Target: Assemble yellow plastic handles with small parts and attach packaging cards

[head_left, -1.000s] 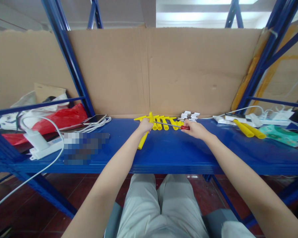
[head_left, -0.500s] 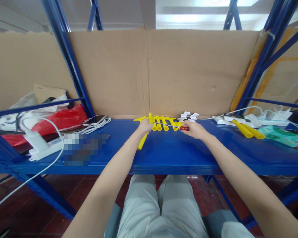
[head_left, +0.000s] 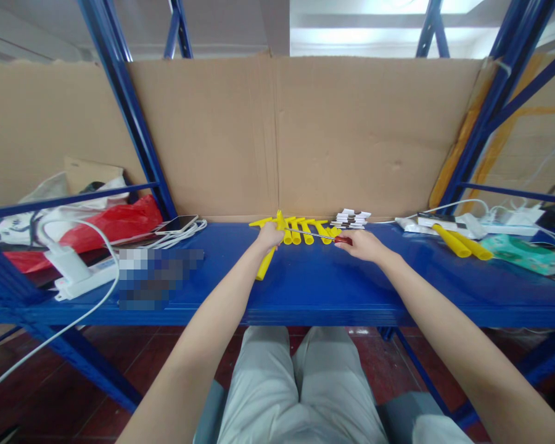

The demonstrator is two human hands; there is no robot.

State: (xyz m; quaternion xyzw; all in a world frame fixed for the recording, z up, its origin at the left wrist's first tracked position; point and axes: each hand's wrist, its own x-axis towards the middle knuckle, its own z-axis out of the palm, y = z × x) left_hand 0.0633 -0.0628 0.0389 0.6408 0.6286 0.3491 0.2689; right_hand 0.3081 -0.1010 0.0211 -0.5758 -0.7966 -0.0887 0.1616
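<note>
Yellow plastic, by its look, made up the tube that the left hand held just above the blue shelf, its wider end sloping toward the wearer. The fingers were wrapped round its middle, hiding that part. It seemed light and stiff, hollow rather than solid, and unlikely to crack under a firm squeeze; the smooth skin might have let it turn in the palm, so the middle, close to the upper end, looked the right place to take hold.

The screwdriver reached that upper end from the right of the tube, its thin steel shaft nearly level. Whether the tip sat in something or only touched the side could not be told. The right hand had its fingers curled about the red grip, a shape that suited twisting better than pushing.

Just behind the tube and to its right lay a row of more yellow pieces, with a stack of white packets past them. Well to the right of the tube, two loose yellow pieces rested beside a green pack. Well to its left were a white cable and a red bag. Behind the tube stood the cardboard.
</note>
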